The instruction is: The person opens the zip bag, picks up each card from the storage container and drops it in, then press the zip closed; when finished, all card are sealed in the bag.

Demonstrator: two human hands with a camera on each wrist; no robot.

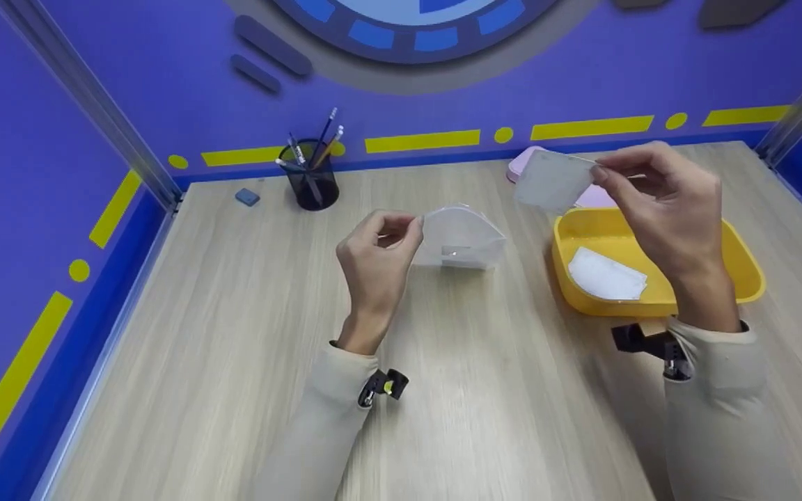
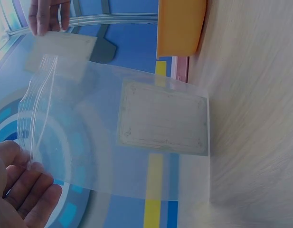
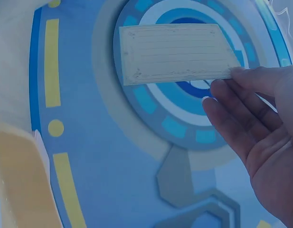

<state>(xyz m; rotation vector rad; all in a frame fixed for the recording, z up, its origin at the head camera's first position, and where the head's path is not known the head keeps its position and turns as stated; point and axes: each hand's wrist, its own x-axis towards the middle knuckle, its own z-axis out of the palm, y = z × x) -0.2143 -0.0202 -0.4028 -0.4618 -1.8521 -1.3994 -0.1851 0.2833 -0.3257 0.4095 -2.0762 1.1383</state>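
Note:
My left hand [image 1: 381,261] pinches the top edge of a clear zip bag [image 1: 467,233], which hangs with its mouth spread and its bottom at the table. Inside the bag, a lined card [image 2: 163,118] with a decorated border shows in the left wrist view. My right hand [image 1: 672,209] holds another such card [image 1: 553,182] by one corner between thumb and fingers, raised to the right of the bag. In the right wrist view this card [image 3: 179,53] shows ruled lines and an ornamental frame.
A yellow bin [image 1: 568,303] under my right hand contains white cards [image 1: 606,275]. Behind it lies a pink item [image 1: 523,163], partly covered by the raised card. A black mesh cup [image 1: 314,188] with pens and pencils and a small blue eraser [image 1: 247,197] stand at the back left.

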